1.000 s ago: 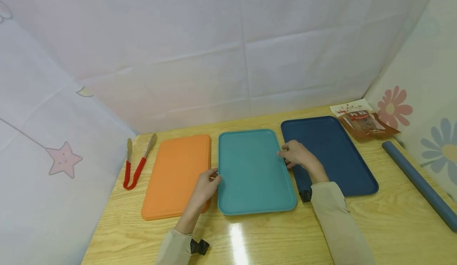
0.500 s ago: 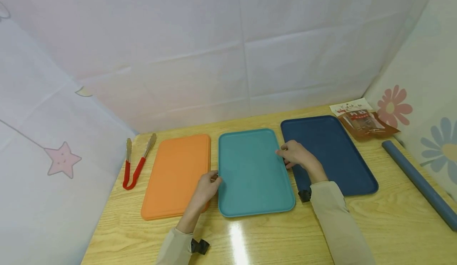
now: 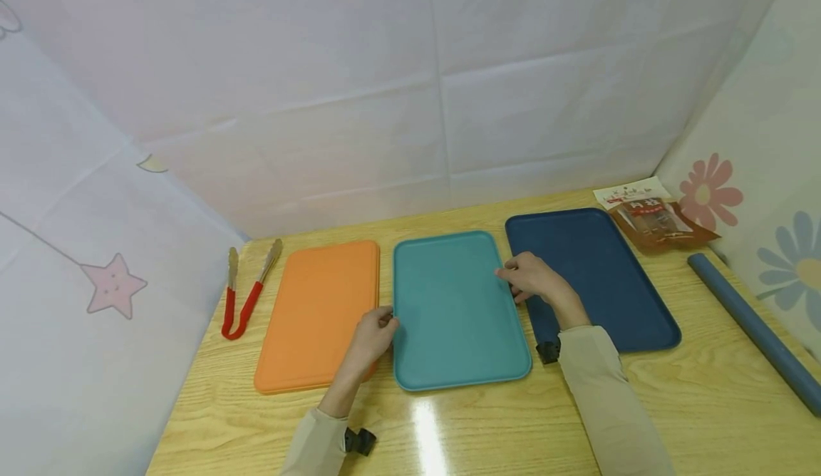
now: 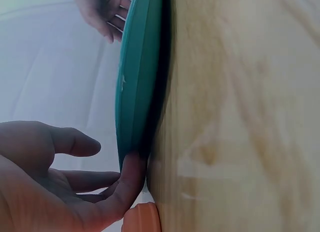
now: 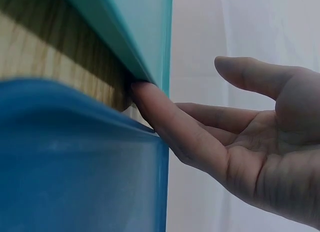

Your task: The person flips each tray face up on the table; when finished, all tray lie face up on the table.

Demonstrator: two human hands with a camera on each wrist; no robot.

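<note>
A teal tray (image 3: 458, 312) lies flat in the middle of the wooden table. At its left edge is my left hand (image 3: 370, 337); the left wrist view shows fingertips touching the tray's side wall (image 4: 137, 86), the thumb held apart from the rim. My right hand (image 3: 531, 276) is at the opposite edge. In the right wrist view its fingertips reach under the teal rim (image 5: 137, 41), and the thumb stands away from it. Neither hand closes round the tray. The parts of the fingertips under the rim are hidden.
Stacked orange trays (image 3: 321, 312) lie to the left, beside red-handled tongs (image 3: 244, 305). A navy tray (image 3: 596, 276) is on the right, partly under my right hand. Beyond it are a brown food packet (image 3: 661, 223) and a blue-grey roll (image 3: 757, 330) near the wall.
The teal tray's near edge has shifted very slightly toward me and to the left within the first half second. Both hands stay at its edges, nearly still.
</note>
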